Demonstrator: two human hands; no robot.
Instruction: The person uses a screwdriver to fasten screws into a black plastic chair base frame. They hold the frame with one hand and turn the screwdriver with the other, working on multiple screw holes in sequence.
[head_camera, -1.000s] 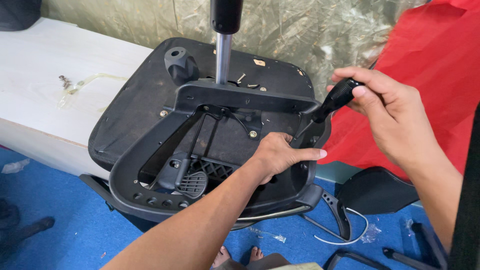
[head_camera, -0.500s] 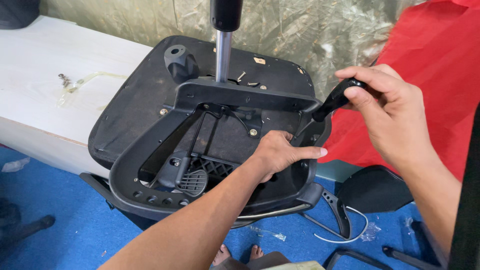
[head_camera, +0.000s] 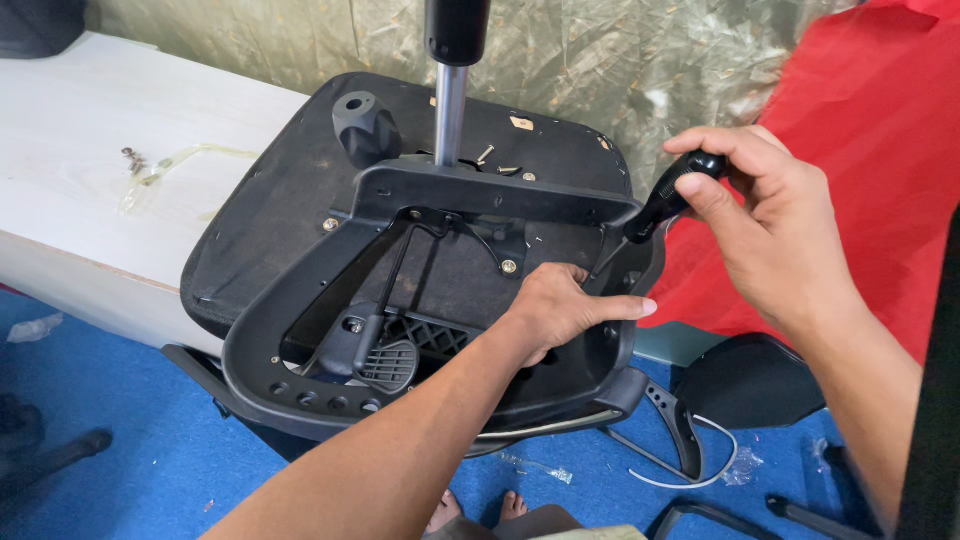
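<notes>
Floor: a blue floor (head_camera: 120, 440) was seen nearest, with the person's bare toes (head_camera: 480, 508) at the bottom edge and loose black chair parts (head_camera: 745, 385) with a white cable (head_camera: 700, 465) lying to the right.
Left hand: the left hand (head_camera: 560, 310) was laid flat, palm down, on the right side of the black plastic frame, fingers (head_camera: 625, 308) spread and pointing right; nothing was gripped by it, the frame was only pressed.
Chair seat: an upturned office chair seat (head_camera: 270, 220) was placed with its underside up, resting partly on the tabletop and overhanging the floor toward the person.
Frame: a black plastic frame (head_camera: 480, 195) was set on the seat underside, with screw heads (head_camera: 509, 266) visible in it and a lever with a ribbed paddle (head_camera: 388, 362) near its front edge.
Right hand: the right hand (head_camera: 770, 230) was closed round the black handle of a screwdriver (head_camera: 665, 200), held tilted, its tip set down at the frame's right corner, just beside the left hand.
Gas lift: a metal gas-lift column (head_camera: 451, 110) was seen standing upright from the mechanism, with loose screws (head_camera: 490, 155) near its foot.
Tabletop: a pale wooden tabletop (head_camera: 90, 200) carried a small clear bag of hardware (head_camera: 145, 170), well apart from the hands.
Backdrop: a red cloth (head_camera: 860, 130) was seen behind the right hand.
</notes>
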